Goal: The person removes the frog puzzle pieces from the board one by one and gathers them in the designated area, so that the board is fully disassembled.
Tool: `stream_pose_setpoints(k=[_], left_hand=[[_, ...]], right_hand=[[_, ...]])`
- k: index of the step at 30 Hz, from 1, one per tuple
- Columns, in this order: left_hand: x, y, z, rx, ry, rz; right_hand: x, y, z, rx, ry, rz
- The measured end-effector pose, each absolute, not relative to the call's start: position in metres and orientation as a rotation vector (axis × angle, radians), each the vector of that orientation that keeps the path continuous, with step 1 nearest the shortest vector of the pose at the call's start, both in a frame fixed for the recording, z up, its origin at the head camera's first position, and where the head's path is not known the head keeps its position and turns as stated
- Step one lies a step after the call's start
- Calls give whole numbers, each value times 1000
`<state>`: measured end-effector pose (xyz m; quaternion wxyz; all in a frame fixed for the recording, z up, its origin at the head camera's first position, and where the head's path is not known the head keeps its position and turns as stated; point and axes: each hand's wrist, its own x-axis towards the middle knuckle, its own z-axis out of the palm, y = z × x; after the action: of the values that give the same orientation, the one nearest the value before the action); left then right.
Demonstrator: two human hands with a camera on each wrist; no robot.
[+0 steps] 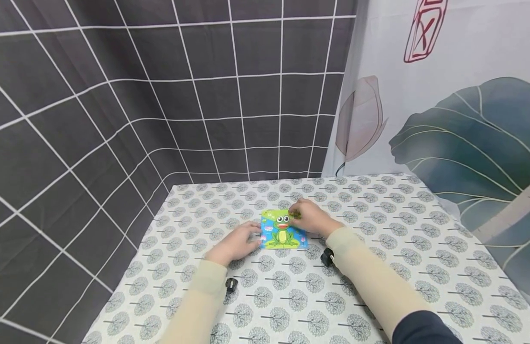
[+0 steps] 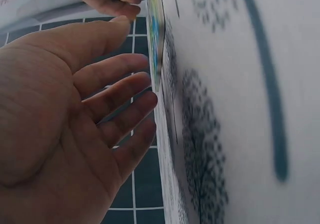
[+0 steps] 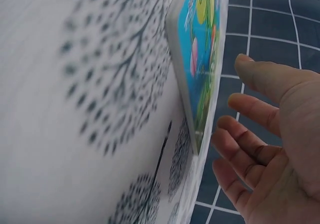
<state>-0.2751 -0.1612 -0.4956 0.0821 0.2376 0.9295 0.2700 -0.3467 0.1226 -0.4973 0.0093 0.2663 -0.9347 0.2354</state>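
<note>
A square frog picture board (image 1: pixel 283 236), bright green and blue, lies flat on the table, its thin pale edge visible in the right wrist view. Along its left side is my left hand (image 1: pixel 239 242), fingers loosely extended and fingertips at the edge. My right hand (image 1: pixel 309 217) is over the board's upper right corner. A small dark greenish patch (image 1: pixel 296 215) shows by its fingertips; what it is I cannot tell. In the right wrist view the fingers of that right hand (image 3: pixel 270 134) are apart and loosely bent, with nothing seen between them.
A white cloth (image 1: pixel 273 306) with grey tree prints covers the table. Behind and left hangs a dark curtain (image 1: pixel 213 95) with white grid lines; a pale curtain (image 1: pixel 385 43) with leaf prints hangs at right. Both sleeves carry a small black device near the wrist.
</note>
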Motion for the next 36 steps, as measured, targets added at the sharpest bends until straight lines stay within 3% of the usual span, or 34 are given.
stream_pose_setpoints(k=[36], left_hand=[[-268, -150, -497, 791, 2775, 647]], right_hand=[[-365, 82, -497, 757, -3130, 756]])
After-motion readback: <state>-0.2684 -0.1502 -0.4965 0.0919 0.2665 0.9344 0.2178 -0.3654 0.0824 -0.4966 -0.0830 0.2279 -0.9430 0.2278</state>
